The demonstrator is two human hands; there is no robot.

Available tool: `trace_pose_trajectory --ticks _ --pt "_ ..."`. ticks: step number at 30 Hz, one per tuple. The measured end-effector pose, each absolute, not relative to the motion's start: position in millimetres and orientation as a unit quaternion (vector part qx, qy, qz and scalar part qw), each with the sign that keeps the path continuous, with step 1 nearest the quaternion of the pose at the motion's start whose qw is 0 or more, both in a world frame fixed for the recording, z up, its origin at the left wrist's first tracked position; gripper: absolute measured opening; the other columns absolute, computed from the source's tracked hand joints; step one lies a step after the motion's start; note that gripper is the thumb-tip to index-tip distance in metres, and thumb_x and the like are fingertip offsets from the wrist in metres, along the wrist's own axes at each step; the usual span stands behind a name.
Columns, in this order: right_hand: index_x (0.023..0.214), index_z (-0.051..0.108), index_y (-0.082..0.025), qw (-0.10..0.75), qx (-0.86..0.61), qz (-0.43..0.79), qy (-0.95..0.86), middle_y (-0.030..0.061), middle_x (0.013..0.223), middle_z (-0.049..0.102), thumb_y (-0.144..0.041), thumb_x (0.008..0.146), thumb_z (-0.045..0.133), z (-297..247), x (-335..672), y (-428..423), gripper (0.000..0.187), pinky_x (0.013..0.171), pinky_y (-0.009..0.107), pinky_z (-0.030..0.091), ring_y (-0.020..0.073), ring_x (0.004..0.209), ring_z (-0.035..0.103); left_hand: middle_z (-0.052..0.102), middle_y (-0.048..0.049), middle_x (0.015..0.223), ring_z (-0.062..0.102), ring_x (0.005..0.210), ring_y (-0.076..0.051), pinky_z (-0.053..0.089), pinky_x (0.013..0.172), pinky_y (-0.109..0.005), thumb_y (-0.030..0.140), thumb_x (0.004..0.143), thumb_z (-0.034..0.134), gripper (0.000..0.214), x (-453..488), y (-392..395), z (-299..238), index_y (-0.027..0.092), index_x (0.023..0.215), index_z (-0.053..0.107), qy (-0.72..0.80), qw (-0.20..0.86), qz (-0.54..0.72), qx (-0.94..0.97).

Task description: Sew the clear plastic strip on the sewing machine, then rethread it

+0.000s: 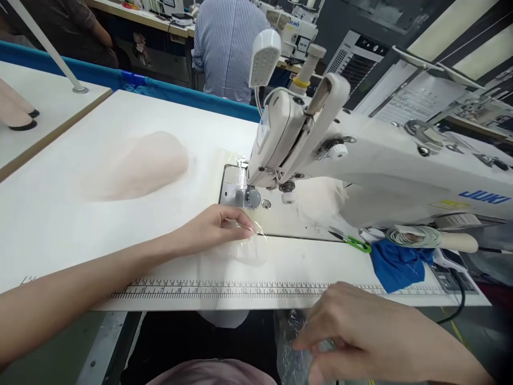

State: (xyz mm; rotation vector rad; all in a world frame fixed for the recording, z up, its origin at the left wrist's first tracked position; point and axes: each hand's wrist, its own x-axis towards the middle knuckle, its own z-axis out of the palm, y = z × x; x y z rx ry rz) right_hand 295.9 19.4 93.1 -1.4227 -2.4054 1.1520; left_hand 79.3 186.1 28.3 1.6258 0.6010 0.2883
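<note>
Fingertips (242,226) of the left hand (212,229) are pinched together on a sheer fabric piece (240,259), which is laid flat on the white table (72,235) at 6 o'clock from the needle plate (232,192) of the sewing machine (372,160). Meanwhile the right hand (360,334) is held below the table edge at 5 o'clock, touching a crinkly plastic bag (287,353) (too blurred for the grip to be told). Pink fabric (148,163) is piled at 10 o'clock.

Blurred right hand (360,337) runs off the bottom edge; its grip on the clear plastic (290,342) cannot be told.
</note>
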Motion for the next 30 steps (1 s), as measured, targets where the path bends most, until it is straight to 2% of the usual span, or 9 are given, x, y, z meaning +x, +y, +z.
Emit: trace_pose_trajectory --ticks 3,6,9,13,15,18,21,23,30 --pt "0.097 0.074 -0.024 0.144 -0.561 0.447 -0.682 0.0015 0.093 0.074 -0.038 0.092 0.063 84.9 295.2 22.6 0.019 0.058 0.021 0.046 0.0111 0.069 0.066 0.072 -0.0014 0.091 0.065 0.086 -0.014 0.051 0.082 -0.028 0.034 0.082 0.071 0.015 79.3 181.2 30.4 0.02 0.084 0.073 0.243 0.655 0.135 0.702" --pt "0.096 0.069 -0.022 0.293 -0.637 0.374 -0.607 0.0031 0.099 0.071 -0.041 0.081 0.075 64.9 280.7 39.6 0.025 0.054 0.023 0.044 0.0101 0.062 0.059 0.071 0.0001 0.085 0.065 0.082 -0.013 0.05 0.077 -0.026 0.034 0.081 0.072 0.015 79.6 174.4 31.4 0.02 0.084 0.07 0.247 0.635 0.148 0.717" --pt "0.1 0.063 -0.023 0.338 -0.633 0.361 -0.595 0.0 0.093 0.068 -0.04 0.072 0.082 47.4 262.6 55.8 0.038 0.055 0.022 0.044 0.0095 0.063 0.057 0.069 0.0018 0.082 0.065 0.078 -0.012 0.048 0.07 -0.024 0.033 0.083 0.071 0.018 79.0 168.9 31.0 0.019 0.089 0.062 0.245 0.605 0.17 0.738" --pt "0.088 0.063 -0.02 0.397 -0.604 0.362 -0.589 -0.002 0.084 0.065 -0.032 0.085 0.07 38.1 250.2 65.5 0.014 0.053 0.02 0.042 0.0068 0.059 0.053 0.068 0.0029 0.083 0.065 0.077 -0.01 0.047 0.066 -0.021 0.03 0.086 0.068 0.018 77.7 165.8 28.6 0.019 0.092 0.055 0.216 0.568 0.197 0.769" --pt "0.084 0.064 -0.019 0.424 -0.599 0.349 -0.583 -0.002 0.079 0.065 -0.03 0.087 0.068 35.4 249.1 65.9 0.012 0.051 0.02 0.042 0.0067 0.057 0.052 0.069 0.0028 0.083 0.066 0.077 -0.01 0.047 0.064 -0.02 0.029 0.087 0.067 0.017 77.1 165.2 26.7 0.019 0.093 0.054 0.208 0.536 0.219 0.788" --pt "0.084 0.066 -0.019 0.47 -0.579 0.253 -0.616 -0.0003 0.078 0.065 -0.023 0.088 0.066 29.5 247.4 62.5 0.006 0.051 0.021 0.043 0.0086 0.061 0.056 0.07 0.0035 0.082 0.063 0.065 -0.008 0.044 0.056 -0.018 0.022 0.089 0.062 0.007 75.8 164.9 22.7 0.02 0.093 0.057 0.188 0.417 0.273 0.847" --pt "0.088 0.068 -0.019 0.489 -0.541 0.126 -0.672 0.0033 0.082 0.068 -0.015 0.091 0.061 23.4 243.3 56.6 0.008 0.052 0.022 0.045 0.0114 0.07 0.061 0.072 0.0048 0.079 0.059 0.053 -0.005 0.042 0.05 -0.018 0.013 0.09 0.057 0.006 74.2 166.1 18.2 0.019 0.09 0.059 0.131 0.247 0.328 0.902" --pt "0.089 0.067 -0.018 0.491 -0.521 0.096 -0.692 0.0048 0.085 0.07 -0.012 0.09 0.06 21.4 240.8 53.3 0.009 0.053 0.023 0.046 0.0117 0.07 0.062 0.074 0.0042 0.079 0.064 0.057 -0.006 0.046 0.054 -0.018 0.011 0.091 0.055 0.009 73.4 167.8 16.4 0.019 0.089 0.058 0.086 0.175 0.36 0.912" --pt "0.097 0.064 -0.018 0.461 -0.548 0.078 -0.693 -0.0012 0.074 0.071 -0.015 0.095 0.057 24.5 245.7 53.7 0.008 0.05 0.021 0.045 0.0072 0.054 0.058 0.076 0.0017 0.086 0.072 0.071 -0.009 0.052 0.061 -0.018 0.005 0.089 0.056 0.014 72.2 171.4 17.6 0.019 0.09 0.054 0.009 0.117 0.394 0.911"
